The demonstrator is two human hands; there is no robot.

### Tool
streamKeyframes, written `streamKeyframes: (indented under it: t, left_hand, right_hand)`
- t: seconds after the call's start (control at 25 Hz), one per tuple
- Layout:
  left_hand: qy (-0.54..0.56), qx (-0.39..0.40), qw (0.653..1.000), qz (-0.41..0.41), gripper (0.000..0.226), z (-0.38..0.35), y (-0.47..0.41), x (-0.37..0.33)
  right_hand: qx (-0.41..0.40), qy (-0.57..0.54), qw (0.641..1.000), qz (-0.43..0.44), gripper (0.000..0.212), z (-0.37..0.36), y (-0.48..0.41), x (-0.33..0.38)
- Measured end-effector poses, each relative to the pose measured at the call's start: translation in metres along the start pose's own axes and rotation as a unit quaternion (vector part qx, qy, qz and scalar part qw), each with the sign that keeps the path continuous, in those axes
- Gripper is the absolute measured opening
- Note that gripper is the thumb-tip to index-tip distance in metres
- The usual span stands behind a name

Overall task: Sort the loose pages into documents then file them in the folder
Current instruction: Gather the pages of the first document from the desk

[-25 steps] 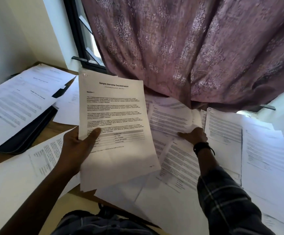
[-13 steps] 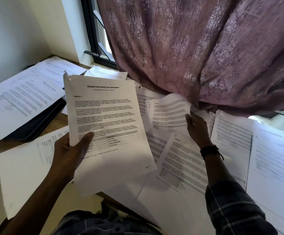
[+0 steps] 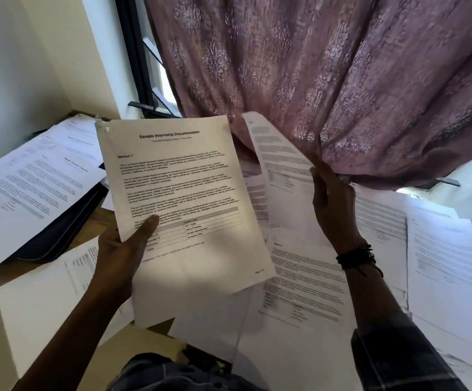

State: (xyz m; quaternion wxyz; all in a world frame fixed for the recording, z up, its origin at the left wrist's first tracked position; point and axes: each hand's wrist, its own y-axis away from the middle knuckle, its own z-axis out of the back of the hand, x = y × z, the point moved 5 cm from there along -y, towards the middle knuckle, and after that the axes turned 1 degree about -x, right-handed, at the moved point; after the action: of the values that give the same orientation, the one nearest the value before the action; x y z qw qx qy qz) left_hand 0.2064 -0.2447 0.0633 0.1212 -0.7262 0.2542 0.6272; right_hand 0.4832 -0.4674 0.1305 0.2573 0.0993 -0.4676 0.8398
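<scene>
My left hand (image 3: 122,249) grips a small stack of printed pages (image 3: 184,204) at its lower left corner; the top sheet reads "Sample Internship Documentation", Section 1. My right hand (image 3: 333,210) holds the right edge of a single printed page (image 3: 280,165), lifted and curled up in front of the curtain. Many loose printed pages (image 3: 308,277) lie spread over the table. A dark folder (image 3: 68,227) lies at the left, partly covered by more sheets (image 3: 26,187).
A mauve patterned curtain (image 3: 328,80) hangs down over the table's far side, touching the papers. A black-framed window (image 3: 141,66) stands behind it. Wooden table surface (image 3: 99,218) shows between the folder and the pages. More sheets (image 3: 449,272) cover the right side.
My right hand went from lying flat on the spread pages to gripping one page and lifting it up toward the curtain. The stack in my left hand stayed held.
</scene>
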Motion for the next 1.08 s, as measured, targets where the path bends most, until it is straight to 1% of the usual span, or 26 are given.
streamKeyframes:
  t: [0.12, 0.2, 0.24, 0.32, 0.4, 0.48, 0.52, 0.64, 0.68, 0.76, 0.8, 0.84, 0.92, 0.96, 1.0, 1.08]
  left_hand:
    - [0.021, 0.023, 0.999, 0.014, 0.018, -0.011, -0.006, -0.006]
    - [0.017, 0.056, 0.998, 0.004, 0.021, -0.022, -0.007, -0.01]
    - [0.012, 0.068, 0.998, 0.002, 0.022, -0.027, -0.008, -0.012]
    - [0.014, 0.087, 0.996, 0.007, 0.023, -0.035, -0.01, -0.012]
    - [0.008, 0.11, 0.994, 0.021, 0.021, -0.043, -0.012, -0.009]
    - [-0.002, 0.13, 0.991, 0.027, 0.019, -0.052, -0.012, -0.005]
    - [-0.01, 0.137, 0.99, 0.028, 0.018, -0.055, -0.012, -0.003]
    - [-0.02, 0.165, 0.986, 0.029, 0.019, -0.065, -0.01, 0.003]
    - [-0.019, 0.174, 0.984, 0.026, 0.02, -0.068, -0.01, 0.004]
    - [-0.027, 0.182, 0.983, 0.0, 0.024, -0.074, -0.011, 0.006]
    - [-0.039, 0.179, 0.983, -0.024, 0.025, -0.076, -0.012, 0.005]
    - [-0.055, 0.174, 0.982, -0.052, 0.026, -0.079, -0.013, 0.005]
    - [-0.094, 0.169, 0.974, -0.118, 0.032, -0.085, -0.013, 0.0]
    - [-0.11, 0.173, 0.967, -0.148, 0.039, -0.089, -0.012, -0.001]
    - [-0.123, 0.178, 0.962, -0.168, 0.044, -0.093, -0.012, -0.001]
    - [-0.125, 0.196, 0.957, -0.172, 0.042, -0.101, -0.011, 0.003]
  right_hand:
    - [-0.052, -0.038, 0.998, -0.011, 0.036, 0.018, -0.01, 0.028]
    - [-0.052, -0.091, 0.992, -0.066, 0.032, 0.027, -0.015, 0.046]
    - [-0.036, -0.133, 0.985, -0.104, 0.029, 0.028, -0.015, 0.052]
    - [0.012, -0.217, 0.953, -0.212, 0.022, 0.024, -0.008, 0.055]
    - [0.058, -0.28, 0.9, -0.33, 0.019, 0.017, 0.008, 0.05]
    - [0.099, -0.332, 0.85, -0.397, 0.021, 0.012, 0.024, 0.047]
    - [0.111, -0.348, 0.833, -0.416, 0.022, 0.011, 0.03, 0.046]
    - [0.135, -0.339, 0.821, -0.439, 0.027, 0.011, 0.042, 0.044]
    - [0.146, -0.356, 0.813, -0.438, 0.033, 0.01, 0.046, 0.04]
    - [0.173, -0.419, 0.78, -0.432, 0.052, 0.01, 0.055, 0.039]
    - [0.19, -0.434, 0.775, -0.419, 0.055, 0.011, 0.059, 0.042]
    - [0.205, -0.417, 0.791, -0.397, 0.05, 0.012, 0.062, 0.043]
    - [0.188, -0.307, 0.865, -0.35, 0.032, 0.018, 0.068, 0.043]
    - [0.165, -0.264, 0.89, -0.334, 0.031, 0.021, 0.071, 0.043]
    - [0.14, -0.232, 0.905, -0.327, 0.032, 0.024, 0.074, 0.042]
    - [0.096, -0.175, 0.922, -0.331, 0.029, 0.028, 0.086, 0.036]
